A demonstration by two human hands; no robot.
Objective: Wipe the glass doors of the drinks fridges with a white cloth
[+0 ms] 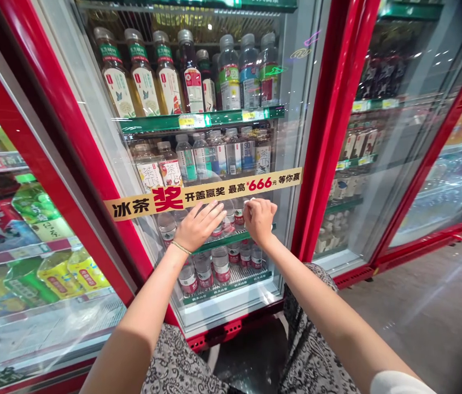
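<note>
Our left hand is spread and our right hand is closed, before the glass door.

The left palm faces the pane just below the yellow banner, probably so the wide fingers give steady support; whether it fully touches, we cannot tell. Beside it, the right fist is curled around a small white piece, perhaps cloth, mostly hidden. Behind and below both hands, water bottles stand upright, labels forward, it seems for easy reading.
</note>
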